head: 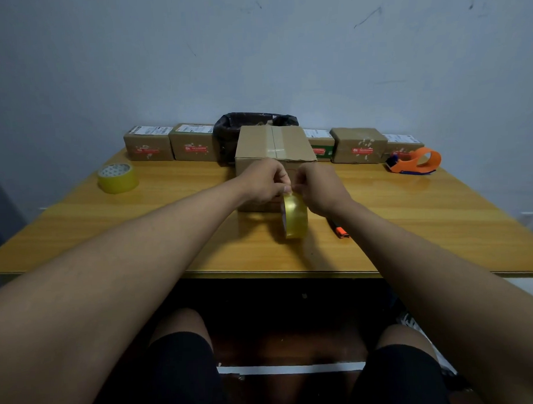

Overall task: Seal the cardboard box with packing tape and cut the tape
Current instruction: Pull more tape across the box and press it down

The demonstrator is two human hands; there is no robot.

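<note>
A brown cardboard box (274,145) stands mid-table with a strip of clear tape down its top seam. In front of it a yellowish tape roll (295,217) stands on edge on the table. My left hand (264,182) and my right hand (317,188) meet at the top of that roll, fingers pinched on it, right against the box's near face. Whether the fingers hold a loose tape end is hidden. A small orange and black cutter (340,229) lies on the table under my right wrist.
A second tape roll (118,177) lies flat at the left. An orange tape dispenser (415,162) sits at the right. Several small labelled boxes (192,142) line the back wall beside a black bag (226,133). The wooden table's front edge (261,273) runs above my knees.
</note>
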